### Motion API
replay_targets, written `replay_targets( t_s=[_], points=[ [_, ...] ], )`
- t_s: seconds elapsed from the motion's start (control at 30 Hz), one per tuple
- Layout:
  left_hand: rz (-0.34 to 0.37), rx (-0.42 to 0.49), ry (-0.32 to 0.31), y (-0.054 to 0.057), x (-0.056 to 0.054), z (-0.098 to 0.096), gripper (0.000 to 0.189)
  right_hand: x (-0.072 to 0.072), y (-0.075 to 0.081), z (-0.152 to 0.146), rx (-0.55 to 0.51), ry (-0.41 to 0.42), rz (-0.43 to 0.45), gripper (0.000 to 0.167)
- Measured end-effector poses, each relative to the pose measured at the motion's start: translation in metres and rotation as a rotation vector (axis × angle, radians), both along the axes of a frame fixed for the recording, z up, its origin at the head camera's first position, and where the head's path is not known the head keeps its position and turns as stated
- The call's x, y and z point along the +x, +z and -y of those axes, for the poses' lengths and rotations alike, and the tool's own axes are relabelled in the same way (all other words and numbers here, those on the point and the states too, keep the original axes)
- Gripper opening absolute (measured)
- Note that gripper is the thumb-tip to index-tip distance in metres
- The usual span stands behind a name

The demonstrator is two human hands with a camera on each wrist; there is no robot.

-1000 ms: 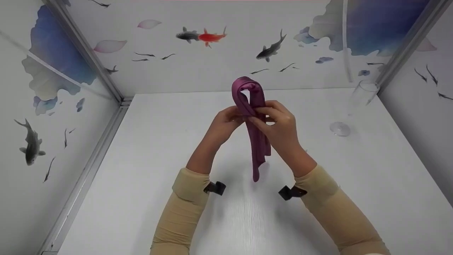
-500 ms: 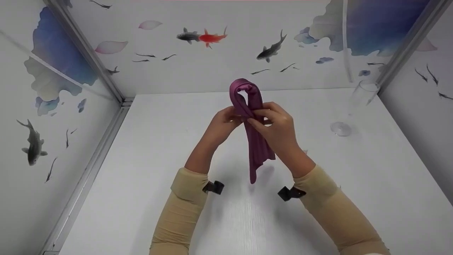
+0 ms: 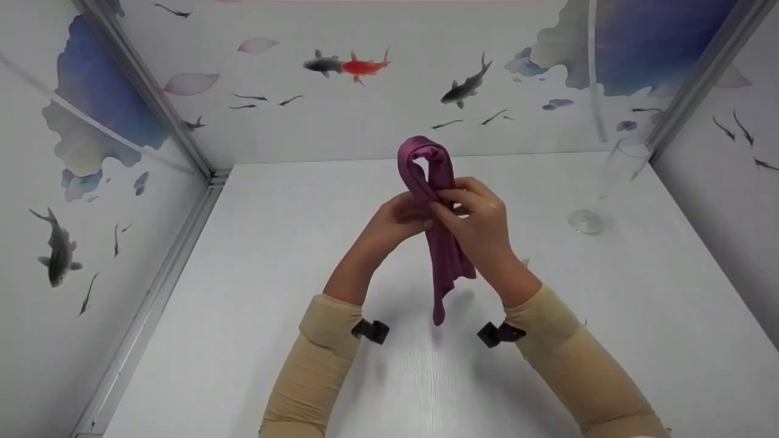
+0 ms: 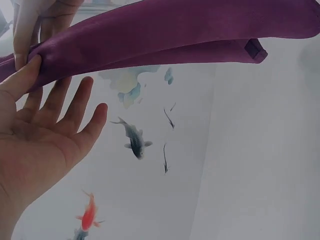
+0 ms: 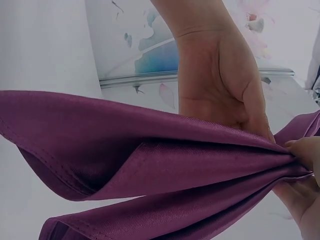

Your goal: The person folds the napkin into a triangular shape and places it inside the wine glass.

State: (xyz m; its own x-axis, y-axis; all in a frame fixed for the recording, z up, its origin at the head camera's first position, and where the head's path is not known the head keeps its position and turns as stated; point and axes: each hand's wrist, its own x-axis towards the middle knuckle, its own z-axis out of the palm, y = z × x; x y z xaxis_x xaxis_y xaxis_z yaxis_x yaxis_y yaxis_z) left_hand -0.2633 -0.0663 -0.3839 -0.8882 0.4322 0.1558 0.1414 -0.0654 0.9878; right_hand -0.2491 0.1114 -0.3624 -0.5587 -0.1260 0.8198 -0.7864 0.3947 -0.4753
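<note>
A purple cloth napkin (image 3: 446,243) is gathered into folds, its top bent over into a loop and its tail hanging down above the table. With thumb and fingers my right hand (image 3: 484,213) pinches it just below the loop. My left hand (image 3: 394,222) holds the napkin from the left, slightly lower; in the left wrist view its thumb lies against the cloth, fingers behind. From the right wrist view, the spread pleats and stitched hem of the napkin (image 5: 200,167) show, partly covering the left hand (image 5: 220,80).
A clear stemmed glass (image 3: 585,222) stands at the back right of the white table (image 3: 274,243). Walls painted with fish and leaves enclose the table at the back and sides. A small pale object (image 3: 525,263) peeks out beside the right wrist.
My left hand has shifted a little down and right along the napkin, below the right hand's fingers. The napkin's tail hangs slightly lower and wider. My right hand keeps its pinch.
</note>
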Motion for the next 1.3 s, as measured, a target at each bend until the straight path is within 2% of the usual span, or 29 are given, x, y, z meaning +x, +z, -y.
replay_targets(
  t_s=[0.17, 0.33, 0.57, 0.8, 0.97, 1.07, 1.3],
  points=[
    [0.026, 0.041, -0.026, -0.007, 0.0, 0.001, 0.048, 0.0, 0.001, -0.002, 0.007, 0.025, -0.019, 0.014],
    [0.015, 0.082, -0.017, -0.009, 0.0, -0.001, 0.041, 0.0, 0.001, -0.005, 0.019, 0.066, -0.018, 0.016],
    [0.01, 0.08, 0.084, -0.003, 0.002, -0.004, 0.028, -0.001, 0.003, -0.011, 0.069, 0.1, 0.043, 0.019],
    [-0.002, -0.01, 0.168, 0.001, 0.003, -0.006, 0.025, -0.002, 0.005, -0.026, 0.165, 0.084, 0.109, 0.024],
    [-0.005, -0.094, 0.204, 0.0, 0.003, -0.006, 0.023, -0.003, 0.004, -0.047, 0.231, 0.016, 0.084, 0.026],
    [-0.009, -0.128, 0.233, -0.001, 0.003, -0.006, 0.022, -0.005, 0.0, -0.064, 0.277, -0.066, 0.068, 0.026],
    [-0.003, -0.125, 0.309, -0.002, 0.002, -0.004, 0.021, -0.013, -0.012, -0.107, 0.341, -0.246, 0.112, 0.022]
  ],
)
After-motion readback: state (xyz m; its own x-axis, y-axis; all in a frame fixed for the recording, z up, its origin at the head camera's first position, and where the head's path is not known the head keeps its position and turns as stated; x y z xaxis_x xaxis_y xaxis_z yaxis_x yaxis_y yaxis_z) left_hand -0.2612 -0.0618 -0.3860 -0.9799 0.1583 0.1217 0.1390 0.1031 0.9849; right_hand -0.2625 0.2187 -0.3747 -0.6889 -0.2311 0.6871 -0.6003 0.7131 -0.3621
